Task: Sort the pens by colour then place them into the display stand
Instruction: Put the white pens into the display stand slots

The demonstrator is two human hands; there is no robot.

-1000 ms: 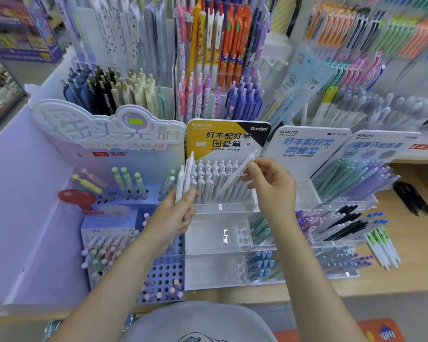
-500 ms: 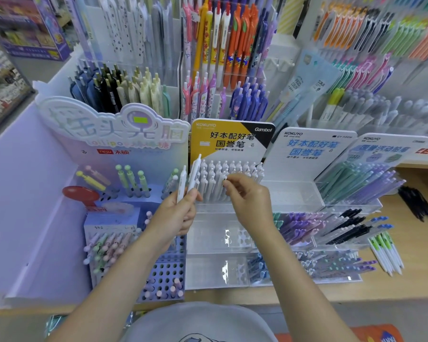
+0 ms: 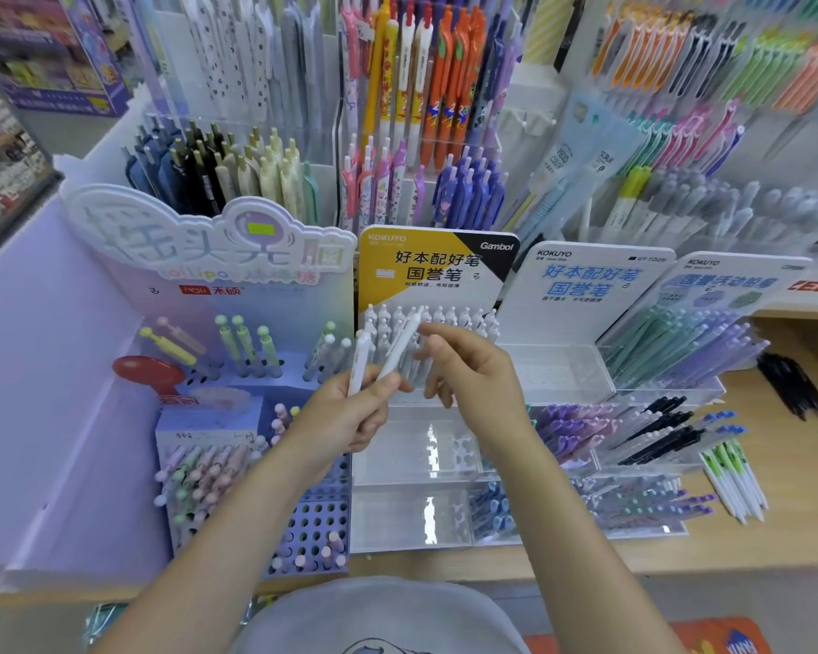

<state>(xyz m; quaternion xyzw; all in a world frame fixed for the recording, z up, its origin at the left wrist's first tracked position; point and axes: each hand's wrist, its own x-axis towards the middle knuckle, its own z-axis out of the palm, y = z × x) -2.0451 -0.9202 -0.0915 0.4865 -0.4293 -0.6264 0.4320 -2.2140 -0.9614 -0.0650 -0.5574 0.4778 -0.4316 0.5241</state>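
Partway through, by the look of it: top tier of the clear acrylic display stand [image 3: 558, 370] already packed with upright white pens [image 3: 445, 318], lower tiers partly bare. Left hand [image 3: 345, 417] gripping two white plastic pens [image 3: 400, 344] in front of that row; right hand [image 3: 468, 370] just beside them, fingers loosely bent, holding nothing. Loose white-and-green pens [image 3: 733, 479] still waiting on the wooden worktop [image 3: 799, 512]

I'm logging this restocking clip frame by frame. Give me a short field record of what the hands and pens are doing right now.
left hand: grips two white pens, tips pointing up
right hand: fingers reaching toward the held pens, holding nothing
display stand: yellow-and-black header card, with a row of white pens standing in its top tier
lower tiers: clear, mostly unfilled on the left
counter: green-and-white pens lying loose at right
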